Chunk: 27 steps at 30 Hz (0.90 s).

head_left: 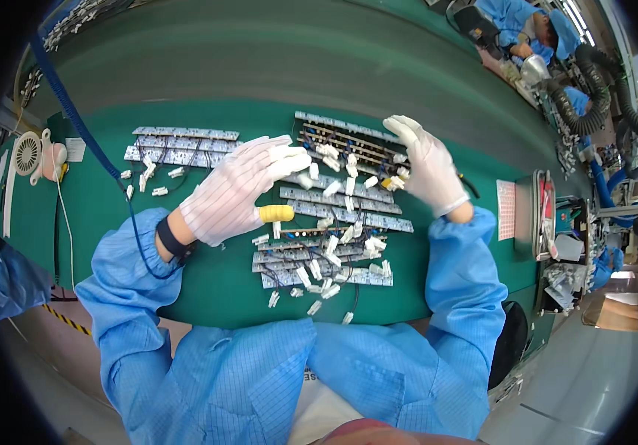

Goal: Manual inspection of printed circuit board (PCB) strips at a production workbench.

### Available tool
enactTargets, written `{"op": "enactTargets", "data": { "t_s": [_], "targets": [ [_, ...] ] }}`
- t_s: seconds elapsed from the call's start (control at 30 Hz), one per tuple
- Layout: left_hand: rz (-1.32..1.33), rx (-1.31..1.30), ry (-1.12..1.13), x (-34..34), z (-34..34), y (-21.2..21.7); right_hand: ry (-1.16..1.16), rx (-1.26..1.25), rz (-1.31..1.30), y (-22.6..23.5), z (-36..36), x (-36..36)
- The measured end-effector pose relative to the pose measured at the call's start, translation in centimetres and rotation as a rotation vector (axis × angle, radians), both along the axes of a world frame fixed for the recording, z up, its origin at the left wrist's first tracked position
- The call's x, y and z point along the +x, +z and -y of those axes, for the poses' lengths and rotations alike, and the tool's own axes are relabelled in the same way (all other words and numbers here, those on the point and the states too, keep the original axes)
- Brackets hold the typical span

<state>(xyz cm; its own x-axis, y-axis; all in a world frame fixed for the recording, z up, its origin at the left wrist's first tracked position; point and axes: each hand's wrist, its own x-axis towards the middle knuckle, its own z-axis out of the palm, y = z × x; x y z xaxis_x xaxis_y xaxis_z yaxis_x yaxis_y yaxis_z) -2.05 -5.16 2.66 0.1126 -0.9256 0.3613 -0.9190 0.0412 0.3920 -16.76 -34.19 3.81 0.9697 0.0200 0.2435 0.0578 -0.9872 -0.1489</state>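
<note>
My left hand (pixel 237 185) wears a white striped glove with a yellow cover on the thumb. Its fingers stretch out flat at the left end of a group of narrow circuit board strips (pixel 348 141), and the thumb stands apart. At the right end of that group, my right hand (pixel 430 163), also gloved, has its fingers and thumb spread around the board ends; I see no firm hold. Wires with white plug connectors (pixel 331 189) lie across the boards. Nearer me is another group of strips (pixel 319 267) with a tangle of connectors.
More board strips (pixel 182 148) lie at the left on the green mat (pixel 215 289). A small fan (pixel 28 154) stands far left. A blue coiled cord (pixel 74 111) runs to my left wristband (pixel 170 237). A metal tray (pixel 528 215) is at right; a co-worker (pixel 530 33) sits beyond.
</note>
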Motion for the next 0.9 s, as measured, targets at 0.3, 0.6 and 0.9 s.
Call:
{"op": "enactTargets", "data": {
  "t_s": [0.3, 0.6, 0.9],
  "targets": [
    [0.026, 0.003, 0.003, -0.7, 0.1, -1.6, -0.174, 0.221, 0.181, -4.0, 2.4, 0.3],
    [0.017, -0.193, 0.159, -2.1, -1.4, 1.0, -0.207, 0.084, 0.613, -3.5, 1.7, 1.0],
    [-1.600, -0.258, -0.378, -4.3, -4.7, 4.2, 0.043, 0.046, 0.809, 5.1, -9.4, -5.5]
  ]
}}
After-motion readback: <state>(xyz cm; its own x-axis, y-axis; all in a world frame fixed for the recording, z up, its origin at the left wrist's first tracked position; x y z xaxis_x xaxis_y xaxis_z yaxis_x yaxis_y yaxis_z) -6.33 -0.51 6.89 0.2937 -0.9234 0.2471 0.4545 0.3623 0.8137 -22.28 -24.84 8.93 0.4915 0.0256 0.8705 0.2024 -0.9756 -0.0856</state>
